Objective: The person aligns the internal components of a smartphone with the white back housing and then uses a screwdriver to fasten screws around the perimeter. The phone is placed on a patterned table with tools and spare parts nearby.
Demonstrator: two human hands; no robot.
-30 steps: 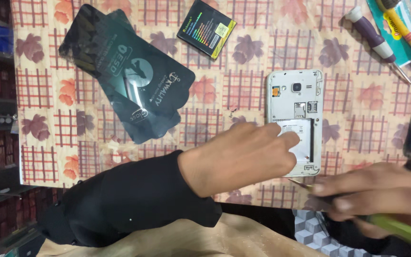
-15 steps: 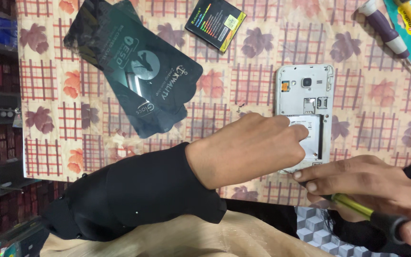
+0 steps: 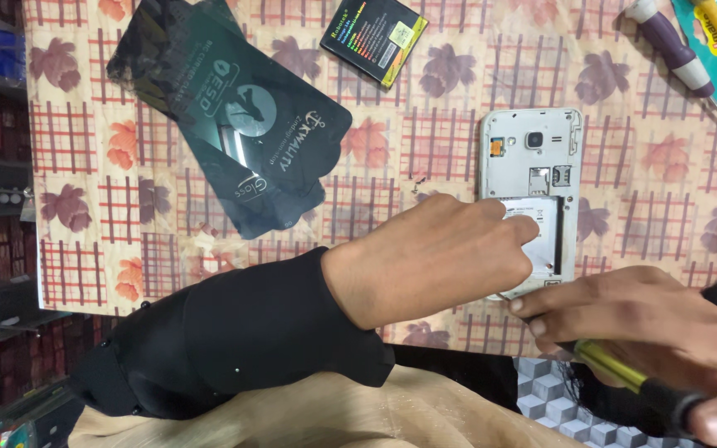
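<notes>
Checked cloth with leaf prints (image 3: 168,207) covers the table. On it, the left hand (image 3: 437,253), in a black sleeve, lies with fingers pressed onto the battery bay of a white phone (image 3: 531,158) that rests face down with its back cover off. Just below the phone's lower edge, the right hand (image 3: 636,319) grips a screwdriver with a yellow-green shaft (image 3: 616,373). Farther off lie dark plastic pouches (image 3: 234,124), a black phone battery (image 3: 373,37) and a purple-handled screwdriver (image 3: 674,54) near the top right corner.
</notes>
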